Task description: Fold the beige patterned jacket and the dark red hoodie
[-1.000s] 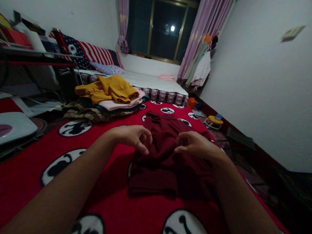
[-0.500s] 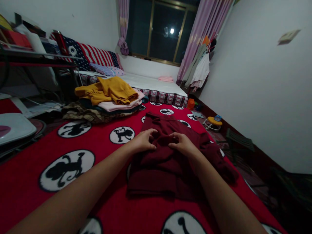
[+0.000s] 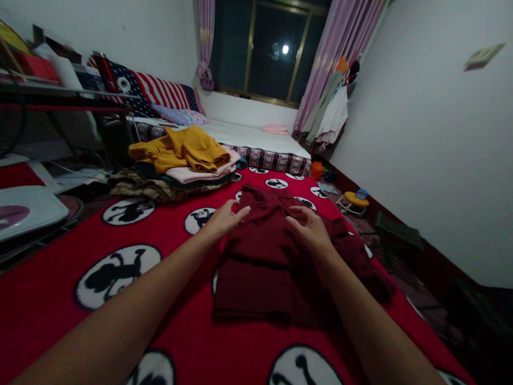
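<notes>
A dark red garment (image 3: 264,256) lies partly folded on a red blanket (image 3: 176,299) printed with black-and-white monkey circles. My left hand (image 3: 224,218) rests flat at the garment's upper left edge, fingers stretched out. My right hand (image 3: 310,227) lies on the upper middle of the garment, fingers spread and slightly curled on the cloth. One sleeve or side of the garment (image 3: 360,262) trails off to the right.
A pile of folded clothes with a mustard-yellow top (image 3: 184,152) sits at the back left. Behind it lies a mattress (image 3: 252,139) under a dark window. A shelf (image 3: 60,91) stands left; a small yellow stool (image 3: 352,200) and green chair (image 3: 395,230) stand right.
Both hands moved forward from the garment's middle to its upper part. The pinched fingers have flattened out onto the cloth, and the folded layer now lies smoother.
</notes>
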A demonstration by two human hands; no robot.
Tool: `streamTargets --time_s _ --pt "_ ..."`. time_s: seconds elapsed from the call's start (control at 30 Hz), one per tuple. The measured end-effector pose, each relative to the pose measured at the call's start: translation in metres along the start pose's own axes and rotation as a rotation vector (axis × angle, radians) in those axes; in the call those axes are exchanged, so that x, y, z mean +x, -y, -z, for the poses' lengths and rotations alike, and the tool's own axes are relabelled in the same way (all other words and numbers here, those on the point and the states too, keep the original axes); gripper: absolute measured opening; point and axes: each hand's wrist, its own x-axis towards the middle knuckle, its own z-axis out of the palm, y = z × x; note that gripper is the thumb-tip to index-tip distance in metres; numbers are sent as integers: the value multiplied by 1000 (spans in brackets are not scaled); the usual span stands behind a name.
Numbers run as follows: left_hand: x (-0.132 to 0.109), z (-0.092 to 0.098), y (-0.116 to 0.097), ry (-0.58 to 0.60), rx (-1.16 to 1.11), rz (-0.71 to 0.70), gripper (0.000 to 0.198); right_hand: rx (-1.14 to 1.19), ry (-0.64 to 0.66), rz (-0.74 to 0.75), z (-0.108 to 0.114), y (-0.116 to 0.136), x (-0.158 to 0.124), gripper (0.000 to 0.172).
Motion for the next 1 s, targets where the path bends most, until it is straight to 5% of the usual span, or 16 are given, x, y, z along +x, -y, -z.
streamTargets --time_s 0.1,0.23,0.4,0.57,0.63,0.7,0.8,0.9,1.0 --pt "-21 8 -5 182 198 -90 70 -187 257 54 15 14 -19 40" --pt "-49 18 -4 355 425 -397 46 -384 627 255 30 24 -47 55" --pt "-61 14 2 236 629 -610 22 -522 460 375 23 18 -56 37" --pt "-69 24 -30 65 480 -701 23 -320 175 448 43 31 -51 27" --pt "-77 32 -42 166 469 -728 20 -304 231 434 54 42 -55 25" --pt "-83 34 -48 393 459 -684 15 -347 384 362 59 51 -58 19" --pt "-82 23 -46 580 407 -572 27 -404 468 254 50 55 -55 20" --pt "-61 2 -36 385 411 -565 24 -383 329 304 27 50 -42 25" --pt "-23 -12 -22 120 411 -503 24 -381 352 397 -4 42 -35 22"
